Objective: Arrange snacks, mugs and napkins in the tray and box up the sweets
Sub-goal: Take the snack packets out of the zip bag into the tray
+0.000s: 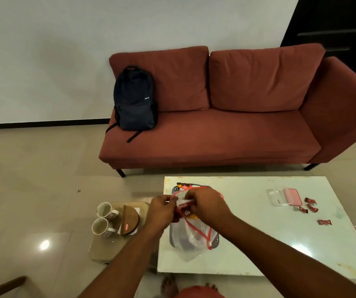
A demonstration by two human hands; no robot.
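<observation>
Both hands met over the table's (258,250) left end, near its edge; the left hand (162,209) and right hand (205,204) each kept a closed grip on a clear, red-trimmed snack bag (194,235); bare tabletop lay right of them, with wrapped sweets (310,206) well apart.

Both hands meet over the near-left part of the white desk (258,244): the left hand (162,209) and right hand (207,204) pinch a red snack packet (183,208) at the mouth of a clear plastic bag (192,239) (red-trimmed). Wrapped sweets (311,206) lie at the right, beside a pink box (292,196); two mugs (103,219) stand on a tray (101,250) left of the desk.
</observation>
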